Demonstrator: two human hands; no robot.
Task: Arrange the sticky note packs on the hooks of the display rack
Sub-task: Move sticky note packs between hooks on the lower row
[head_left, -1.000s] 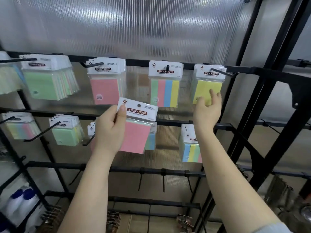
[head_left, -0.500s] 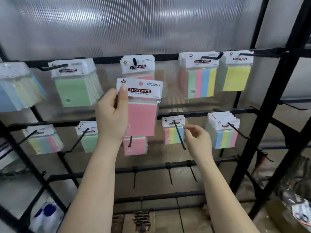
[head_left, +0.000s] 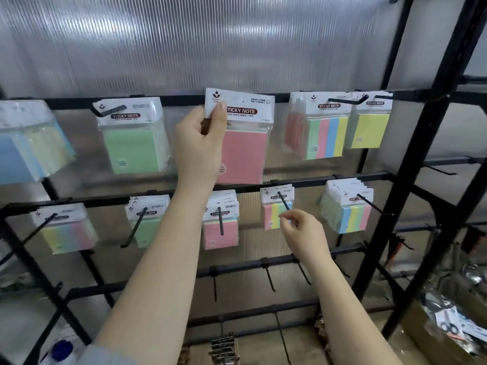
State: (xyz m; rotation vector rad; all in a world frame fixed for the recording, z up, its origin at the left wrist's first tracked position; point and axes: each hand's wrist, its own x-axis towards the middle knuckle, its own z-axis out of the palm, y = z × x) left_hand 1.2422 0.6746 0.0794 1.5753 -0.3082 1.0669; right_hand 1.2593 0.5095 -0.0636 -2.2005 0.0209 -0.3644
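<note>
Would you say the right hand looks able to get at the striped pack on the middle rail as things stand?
Probably yes: the right hand holds nothing and hovers just in front of the striped pack, beside its hook, with nothing between them.

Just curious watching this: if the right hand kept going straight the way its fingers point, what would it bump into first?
Most likely the striped pack on the middle-row hook: the right hand has its fingertips just at the pack's lower edge. Depth is unclear, so the hook's tip could come first.
</note>
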